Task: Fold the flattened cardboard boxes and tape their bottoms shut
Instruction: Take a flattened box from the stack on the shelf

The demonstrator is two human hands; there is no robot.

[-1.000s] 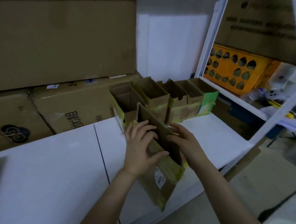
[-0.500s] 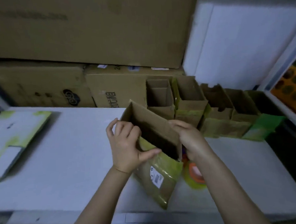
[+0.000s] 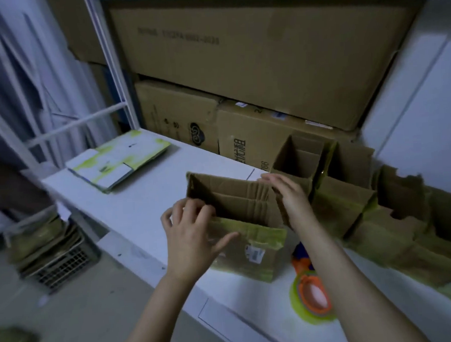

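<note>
Several folded boxes (image 3: pixel 345 193) line the back of the table (image 3: pixel 142 209); a flattened stack (image 3: pixel 119 160) waits on the left. The current box (image 3: pixel 252 248) stands opened mid-table, left hand (image 3: pixel 193 235) with its grip curled over the near rim, right hand (image 3: pixel 288 196) flat against its end. Bottom taping likely remains.

Bare counter (image 3: pixel 143 214) lies open between the flattened boxes (image 3: pixel 119 160) at left and the held box (image 3: pixel 248 237); folded boxes (image 3: pixel 346 203) crowd the right, stacked cartons (image 3: pixel 252 64) wall the back, a tape roll (image 3: pixel 303 287) sits in front
</note>
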